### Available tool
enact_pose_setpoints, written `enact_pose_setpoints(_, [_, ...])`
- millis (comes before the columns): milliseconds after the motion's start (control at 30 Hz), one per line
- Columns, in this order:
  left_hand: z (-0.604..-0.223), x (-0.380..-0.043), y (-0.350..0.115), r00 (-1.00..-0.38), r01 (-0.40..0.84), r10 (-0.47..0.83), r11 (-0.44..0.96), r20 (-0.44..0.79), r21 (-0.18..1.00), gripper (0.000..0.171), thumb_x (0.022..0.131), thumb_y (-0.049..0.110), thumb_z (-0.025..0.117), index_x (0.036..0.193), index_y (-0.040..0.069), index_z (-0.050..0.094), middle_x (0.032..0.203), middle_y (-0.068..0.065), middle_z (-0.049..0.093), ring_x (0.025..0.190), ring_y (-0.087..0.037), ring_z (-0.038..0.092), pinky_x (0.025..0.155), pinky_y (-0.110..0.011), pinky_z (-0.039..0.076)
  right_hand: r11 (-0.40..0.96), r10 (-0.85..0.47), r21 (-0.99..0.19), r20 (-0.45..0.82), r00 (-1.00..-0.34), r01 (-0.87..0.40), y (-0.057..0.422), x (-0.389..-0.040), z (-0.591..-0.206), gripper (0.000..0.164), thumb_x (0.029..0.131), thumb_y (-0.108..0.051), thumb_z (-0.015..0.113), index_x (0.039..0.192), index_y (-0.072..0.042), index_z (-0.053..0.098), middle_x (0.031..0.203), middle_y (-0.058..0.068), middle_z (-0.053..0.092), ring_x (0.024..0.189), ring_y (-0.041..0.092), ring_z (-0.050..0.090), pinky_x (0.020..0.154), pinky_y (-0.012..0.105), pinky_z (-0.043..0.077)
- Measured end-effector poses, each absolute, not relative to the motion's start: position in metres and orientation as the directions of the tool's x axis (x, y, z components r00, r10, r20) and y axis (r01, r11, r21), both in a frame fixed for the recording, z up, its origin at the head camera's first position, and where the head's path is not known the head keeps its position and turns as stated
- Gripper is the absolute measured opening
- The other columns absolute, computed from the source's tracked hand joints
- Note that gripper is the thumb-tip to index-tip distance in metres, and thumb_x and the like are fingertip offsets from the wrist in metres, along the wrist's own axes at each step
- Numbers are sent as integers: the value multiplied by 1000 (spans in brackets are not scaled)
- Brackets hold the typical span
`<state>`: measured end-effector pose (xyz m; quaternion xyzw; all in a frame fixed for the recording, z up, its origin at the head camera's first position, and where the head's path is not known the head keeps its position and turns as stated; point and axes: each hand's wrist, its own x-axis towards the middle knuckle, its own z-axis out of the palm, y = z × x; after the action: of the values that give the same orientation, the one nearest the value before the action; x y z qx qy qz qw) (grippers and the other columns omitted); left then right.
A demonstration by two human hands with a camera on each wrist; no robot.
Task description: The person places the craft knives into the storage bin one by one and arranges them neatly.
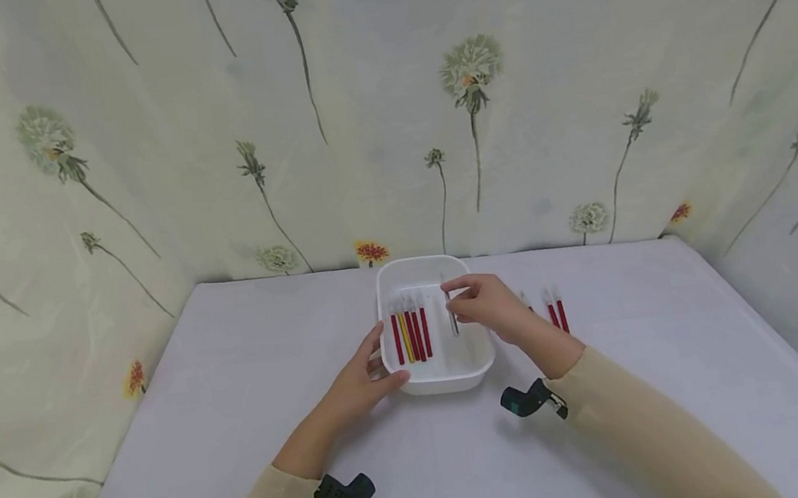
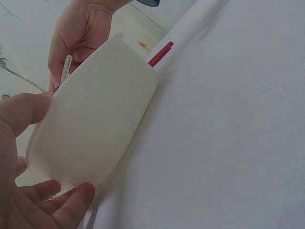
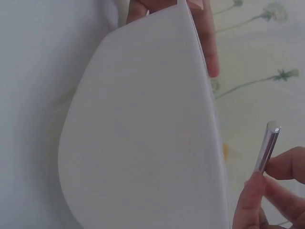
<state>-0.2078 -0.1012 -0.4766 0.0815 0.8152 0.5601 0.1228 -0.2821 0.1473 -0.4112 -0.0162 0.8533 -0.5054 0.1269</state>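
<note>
A white plastic tray (image 1: 444, 383) sits in the middle of the table. My left hand (image 1: 353, 388) grips its left side, thumb at the rim and fingers along the wall. Inside lie several slim red pen-like tools (image 1: 416, 336) with clear caps, side by side with a yellow one (image 1: 406, 340). Over the right half of the tray, my right hand (image 1: 485, 303) pinches a silver pen-like tool (image 1: 453, 324) between thumb and fingers. Its metallic butt end points toward me in the head view.
To the right of the tray, more red capped tools (image 1: 562, 315) lie on the white tablecloth (image 1: 429, 480), one partly hidden behind the right hand. A flowered curtain (image 1: 379, 100) hangs behind the table and at both sides.
</note>
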Motion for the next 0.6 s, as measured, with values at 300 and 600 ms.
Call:
enact_pose_setpoints(300, [-479, -207, -101, -956, -9, 271, 353, -112, 936, 96, 88, 37, 78, 161, 27, 17, 162, -11, 29, 140, -36, 43, 104, -52, 46, 491, -133, -860, -229, -964, 136, 128, -283, -418, 40, 94, -15, 70, 133, -11, 63, 120, 15, 65, 100, 27, 70, 94, 41, 55])
enact_pose_setpoints(600, [-478, -207, -102, -956, 8, 277, 358, -98, 934, 94, 89, 36, 76, 162, 25, 17, 163, -10, 28, 141, -36, 42, 104, -52, 46, 490, -153, -863, -225, -962, 124, 118, -286, -430, 38, 95, -10, 68, 132, -5, 62, 115, 18, 64, 92, 25, 68, 88, 36, 58])
